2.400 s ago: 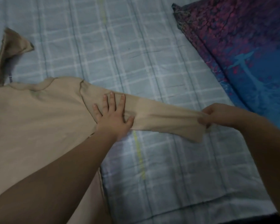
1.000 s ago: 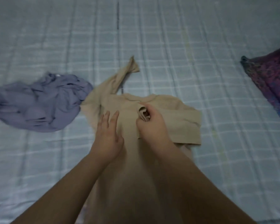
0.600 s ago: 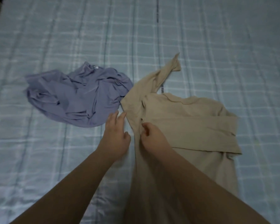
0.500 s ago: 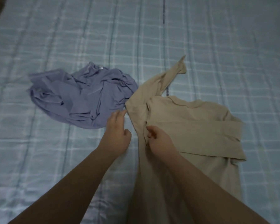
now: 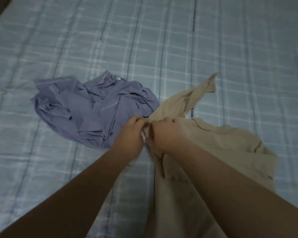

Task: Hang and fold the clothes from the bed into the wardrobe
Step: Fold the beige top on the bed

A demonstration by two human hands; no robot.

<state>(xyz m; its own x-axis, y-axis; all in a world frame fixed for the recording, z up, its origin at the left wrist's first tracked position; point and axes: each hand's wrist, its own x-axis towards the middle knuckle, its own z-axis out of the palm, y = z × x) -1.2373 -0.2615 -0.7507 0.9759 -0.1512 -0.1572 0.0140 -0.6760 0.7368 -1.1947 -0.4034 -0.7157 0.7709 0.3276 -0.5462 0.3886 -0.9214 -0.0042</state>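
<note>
On the bed (image 5: 230, 48), the crumpled garment (image 5: 93, 109) lies left of the shirt (image 5: 222, 143), touching.

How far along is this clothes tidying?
Early. The beige top lies on the bed with one sleeve folded across it. The left hand and right hand both grip its other shoulder. The purple garment sits crumpled, untouched. No wardrobe is in view.

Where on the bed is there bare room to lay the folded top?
Bare bedsheet lies beyond both garments, and left and near of the purple garment. It is crowded where the purple garment meets the beige top at both hands.
</note>
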